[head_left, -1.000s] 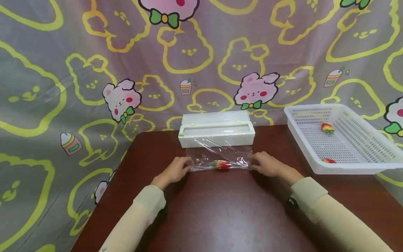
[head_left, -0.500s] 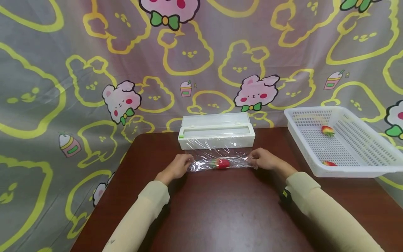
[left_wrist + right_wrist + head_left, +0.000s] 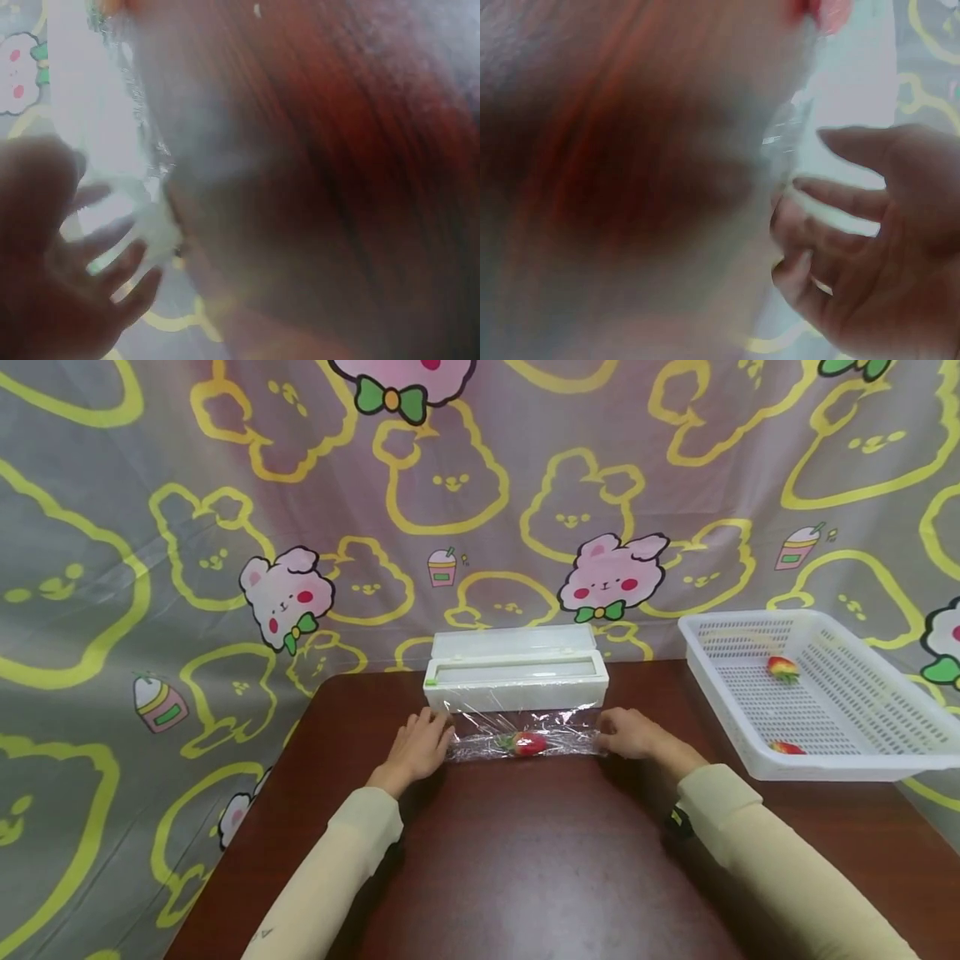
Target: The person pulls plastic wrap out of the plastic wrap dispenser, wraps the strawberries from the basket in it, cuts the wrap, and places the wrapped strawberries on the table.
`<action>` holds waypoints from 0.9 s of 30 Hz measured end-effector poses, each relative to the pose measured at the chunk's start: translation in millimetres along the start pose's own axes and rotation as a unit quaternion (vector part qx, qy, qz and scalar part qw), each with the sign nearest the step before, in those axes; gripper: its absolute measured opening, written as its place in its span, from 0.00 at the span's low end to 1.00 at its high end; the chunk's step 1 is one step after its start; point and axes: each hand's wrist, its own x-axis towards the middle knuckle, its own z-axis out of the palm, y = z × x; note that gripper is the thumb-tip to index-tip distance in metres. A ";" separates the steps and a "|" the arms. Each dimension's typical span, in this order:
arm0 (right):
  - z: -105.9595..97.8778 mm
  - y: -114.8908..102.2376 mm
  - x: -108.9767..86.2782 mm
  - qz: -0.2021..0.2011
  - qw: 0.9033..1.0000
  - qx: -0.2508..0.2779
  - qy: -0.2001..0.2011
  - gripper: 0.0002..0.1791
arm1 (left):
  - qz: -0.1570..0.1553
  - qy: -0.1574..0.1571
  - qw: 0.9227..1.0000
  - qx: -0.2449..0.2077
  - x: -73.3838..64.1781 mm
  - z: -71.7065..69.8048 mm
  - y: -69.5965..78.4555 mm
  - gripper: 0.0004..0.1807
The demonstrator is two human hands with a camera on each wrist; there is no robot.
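A strawberry (image 3: 527, 743) lies under clear plastic wrap (image 3: 476, 747) that stretches from the front of a white wrap dispenser (image 3: 517, 697) onto the table. At the wrap's left end is my left hand (image 3: 418, 745); in the left wrist view its fingers (image 3: 112, 240) are spread and fairly straight. My right hand (image 3: 632, 733) is at the opposite end. The right wrist view shows its thumb apart from the loosely bent fingers (image 3: 840, 199), close beside the film's edge. Neither wrist view shows film pinched between thumb and fingers.
The dispenser's translucent lid (image 3: 513, 640) stands raised at the back. To the right, a white perforated basket (image 3: 720, 714) holds one strawberry (image 3: 782, 668) near its far side and another (image 3: 787, 747) behind its front wall. A patterned curtain (image 3: 487, 552) hangs behind the brown table (image 3: 495, 868).
The strawberry and the near edge of the film have shifted slightly toward the dispenser. My left hand has spread its fingers at the film's end, and both hands have moved a little forward.
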 end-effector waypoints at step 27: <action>15.6 -13.5 18.0 0.015 0.996 -0.088 -0.026 0.09 | -0.045 -0.155 0.987 -0.009 3.1 14.3 19.1 0.28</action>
